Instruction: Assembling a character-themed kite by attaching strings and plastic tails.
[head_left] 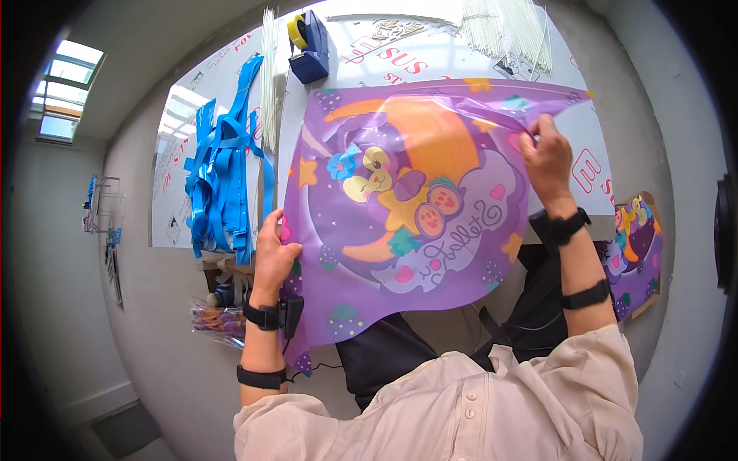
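Observation:
A thin, glossy purple sheet (477, 184), printed with a yellow cartoon animal, an orange crescent moon and stars, is spread between my hands. Its upper part lies over the table and its lower edge hangs above my lap. My left hand (270, 257) pinches the sheet's left edge, fingers up and thumb across. At the upper right my right hand (547, 157) is closed on the right edge, where the material is bunched into folds and a corner sticks out beyond the fist. Black straps circle both wrists and forearms.
Blue straps (223, 177) lie heaped on the white table (173, 223) at left. A tape dispenser (309, 58) with yellow tape stands behind the sheet. Thin white rods (503, 31) lie at the back, others (268, 84) beside the straps. Another printed purple sheet (639, 261) is at right.

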